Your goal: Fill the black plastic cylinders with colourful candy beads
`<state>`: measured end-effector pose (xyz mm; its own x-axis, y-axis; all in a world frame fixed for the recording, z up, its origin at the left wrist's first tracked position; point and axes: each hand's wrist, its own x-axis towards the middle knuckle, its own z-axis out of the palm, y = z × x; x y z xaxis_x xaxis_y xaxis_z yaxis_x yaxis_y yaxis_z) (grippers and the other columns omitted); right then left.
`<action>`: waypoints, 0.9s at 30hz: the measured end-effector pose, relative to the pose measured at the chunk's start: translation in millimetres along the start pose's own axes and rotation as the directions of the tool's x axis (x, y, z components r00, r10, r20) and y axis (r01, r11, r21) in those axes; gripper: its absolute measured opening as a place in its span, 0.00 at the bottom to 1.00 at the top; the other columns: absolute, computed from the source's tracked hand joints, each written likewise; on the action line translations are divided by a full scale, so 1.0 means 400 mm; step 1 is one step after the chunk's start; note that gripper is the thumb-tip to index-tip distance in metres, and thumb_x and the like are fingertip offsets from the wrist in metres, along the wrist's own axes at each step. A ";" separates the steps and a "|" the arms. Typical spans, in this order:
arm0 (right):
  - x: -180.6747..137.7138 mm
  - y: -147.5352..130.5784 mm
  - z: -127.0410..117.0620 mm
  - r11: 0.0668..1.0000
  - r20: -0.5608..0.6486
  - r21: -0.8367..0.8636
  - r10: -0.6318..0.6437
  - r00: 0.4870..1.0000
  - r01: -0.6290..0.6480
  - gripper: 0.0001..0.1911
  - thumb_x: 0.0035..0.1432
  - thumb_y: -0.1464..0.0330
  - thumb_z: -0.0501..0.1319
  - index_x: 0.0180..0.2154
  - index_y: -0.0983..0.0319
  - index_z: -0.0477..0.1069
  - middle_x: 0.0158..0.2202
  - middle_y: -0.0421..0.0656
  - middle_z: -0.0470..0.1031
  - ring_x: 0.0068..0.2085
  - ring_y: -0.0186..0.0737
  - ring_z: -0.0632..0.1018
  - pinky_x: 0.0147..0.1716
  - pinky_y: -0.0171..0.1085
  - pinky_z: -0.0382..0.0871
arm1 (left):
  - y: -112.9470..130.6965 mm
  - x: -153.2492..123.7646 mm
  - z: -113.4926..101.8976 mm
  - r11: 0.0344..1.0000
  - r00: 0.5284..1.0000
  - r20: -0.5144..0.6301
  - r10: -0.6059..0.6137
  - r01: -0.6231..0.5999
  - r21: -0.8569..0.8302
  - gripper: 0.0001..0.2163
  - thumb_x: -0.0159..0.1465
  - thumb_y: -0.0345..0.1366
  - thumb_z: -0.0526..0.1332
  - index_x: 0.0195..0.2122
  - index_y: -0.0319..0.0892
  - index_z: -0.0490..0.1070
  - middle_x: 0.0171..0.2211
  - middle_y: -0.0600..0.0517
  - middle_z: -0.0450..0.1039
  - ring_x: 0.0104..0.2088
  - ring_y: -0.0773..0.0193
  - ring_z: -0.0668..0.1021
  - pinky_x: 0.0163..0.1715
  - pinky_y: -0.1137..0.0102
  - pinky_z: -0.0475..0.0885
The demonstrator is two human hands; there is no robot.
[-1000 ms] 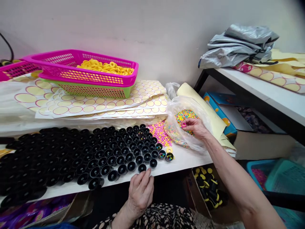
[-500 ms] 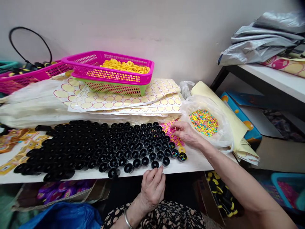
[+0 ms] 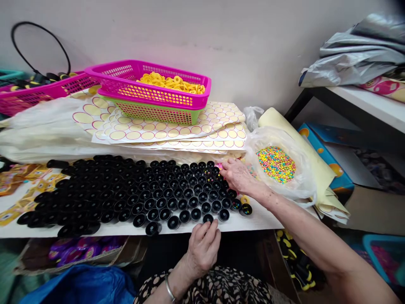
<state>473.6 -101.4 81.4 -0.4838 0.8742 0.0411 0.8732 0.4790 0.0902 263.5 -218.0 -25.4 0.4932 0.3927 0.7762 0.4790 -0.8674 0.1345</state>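
Rows of small round black cups (image 3: pixel 182 204) cover the table, open side up. A few at the right end hold tiny coloured pellets. My right hand (image 3: pixel 238 176) is over the back right end of the rows, by a heap of small pink pieces (image 3: pixel 220 166) that it partly hides. Its fingers are bent together and point left; what they pinch, if anything, is too small to see. My left hand (image 3: pixel 204 247) is curled closed at the table's front edge, fingertips beside a front-row cup (image 3: pixel 208 218). Whether something sits inside it is hidden.
Right of the cups lies a clear plastic bag (image 3: pixel 305 185) of multicoloured pellets. Behind are printed sticker sheets (image 3: pixel 158 135) under a pink basket (image 3: pixel 152 99) of yellow rings. Orange-yellow packets (image 3: pixel 34 185) lie at left. A shelf (image 3: pixel 373 101) juts in at right.
My right hand has shifted left and inward from the pink heap to the edge of the cups. My left hand stays curled at the table edge. The view has tilted slightly.
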 end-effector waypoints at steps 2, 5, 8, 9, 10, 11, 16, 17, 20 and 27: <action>-0.013 0.013 -0.004 0.994 -0.061 0.105 0.047 0.997 -0.040 0.11 0.54 0.75 0.52 0.33 0.64 0.73 0.36 0.48 0.70 0.39 0.43 0.66 0.35 0.39 0.59 | -0.007 0.000 -0.004 1.000 0.999 -0.012 0.029 -0.029 -0.005 0.13 0.56 0.22 0.55 0.41 0.34 0.71 0.47 0.38 0.71 0.48 0.54 0.70 0.42 0.62 0.69; -0.059 0.070 -0.007 0.926 -0.195 0.356 0.203 0.960 -0.124 0.11 0.55 0.74 0.51 0.34 0.63 0.72 0.33 0.44 0.70 0.37 0.38 0.68 0.36 0.36 0.60 | -0.021 -0.010 -0.001 0.999 0.999 -0.025 0.031 -0.030 0.032 0.15 0.56 0.20 0.55 0.44 0.32 0.70 0.49 0.35 0.69 0.49 0.53 0.70 0.43 0.60 0.69; -0.126 0.167 -0.003 0.828 -0.278 0.426 0.502 0.819 -0.363 0.10 0.55 0.72 0.53 0.35 0.64 0.71 0.34 0.44 0.70 0.37 0.38 0.70 0.36 0.35 0.61 | -0.036 -0.026 0.010 0.998 0.999 -0.037 0.020 -0.018 0.067 0.18 0.55 0.20 0.56 0.47 0.33 0.69 0.50 0.35 0.68 0.49 0.53 0.70 0.44 0.60 0.69; -0.147 0.199 -0.001 0.788 -0.268 0.384 0.594 0.758 -0.481 0.10 0.54 0.72 0.53 0.34 0.64 0.71 0.35 0.46 0.70 0.38 0.40 0.70 0.36 0.36 0.61 | -0.039 -0.031 0.014 0.997 0.999 -0.042 0.016 -0.013 0.073 0.18 0.55 0.20 0.56 0.48 0.33 0.69 0.50 0.35 0.68 0.49 0.53 0.71 0.44 0.60 0.69; -0.164 0.228 0.002 0.737 -0.236 0.332 0.669 0.705 -0.588 0.10 0.53 0.73 0.53 0.33 0.64 0.72 0.36 0.48 0.71 0.39 0.43 0.71 0.37 0.38 0.61 | -0.042 -0.036 0.017 0.997 0.999 -0.045 0.014 -0.010 0.080 0.19 0.55 0.20 0.56 0.48 0.33 0.69 0.50 0.35 0.68 0.49 0.53 0.71 0.44 0.60 0.69; -0.177 0.252 0.006 0.691 -0.183 0.290 0.719 0.670 -0.662 0.10 0.51 0.75 0.53 0.32 0.65 0.72 0.37 0.50 0.71 0.41 0.46 0.71 0.37 0.39 0.60 | -0.044 -0.039 0.020 0.996 0.999 -0.049 0.011 -0.007 0.088 0.19 0.55 0.20 0.57 0.48 0.33 0.69 0.50 0.35 0.68 0.49 0.53 0.71 0.43 0.60 0.70; -0.165 0.295 0.043 0.630 0.035 0.396 0.716 0.697 -0.668 0.08 0.39 0.79 0.55 0.23 0.65 0.71 0.33 0.53 0.73 0.43 0.49 0.72 0.38 0.38 0.59 | -0.045 -0.049 0.030 0.992 0.997 -0.077 -0.008 0.018 0.125 0.19 0.54 0.20 0.58 0.48 0.34 0.69 0.51 0.35 0.67 0.47 0.53 0.71 0.43 0.60 0.70; -0.157 0.295 0.052 0.629 0.044 0.441 0.698 0.715 -0.640 0.07 0.38 0.79 0.56 0.22 0.65 0.70 0.31 0.51 0.73 0.41 0.47 0.72 0.37 0.37 0.59 | -0.045 -0.050 0.031 0.991 0.997 -0.079 -0.012 0.023 0.129 0.19 0.53 0.20 0.59 0.48 0.34 0.69 0.51 0.36 0.67 0.47 0.53 0.71 0.43 0.60 0.70; -0.146 0.302 0.076 0.574 0.052 0.613 0.656 0.753 -0.542 0.04 0.38 0.75 0.57 0.21 0.63 0.69 0.25 0.43 0.72 0.33 0.40 0.72 0.32 0.35 0.60 | -0.045 -0.051 0.034 0.991 0.996 -0.082 -0.023 0.033 0.132 0.19 0.54 0.20 0.58 0.48 0.34 0.69 0.51 0.36 0.67 0.47 0.53 0.71 0.42 0.60 0.70; -0.191 0.297 0.080 0.292 0.004 0.906 0.718 0.696 -0.307 0.13 0.39 0.62 0.64 0.28 0.62 0.69 0.25 0.39 0.71 0.27 0.34 0.71 0.28 0.35 0.66 | -0.047 -0.054 0.038 0.992 0.993 -0.104 -0.050 0.061 0.114 0.21 0.52 0.19 0.60 0.49 0.34 0.69 0.52 0.36 0.66 0.47 0.52 0.72 0.42 0.60 0.70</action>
<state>616.3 -108.5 57.2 0.2905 0.9527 0.0890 0.4571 -0.0564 -0.8876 254.9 -205.6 -53.9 0.3908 0.4013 0.8284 0.5884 -0.8010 0.1105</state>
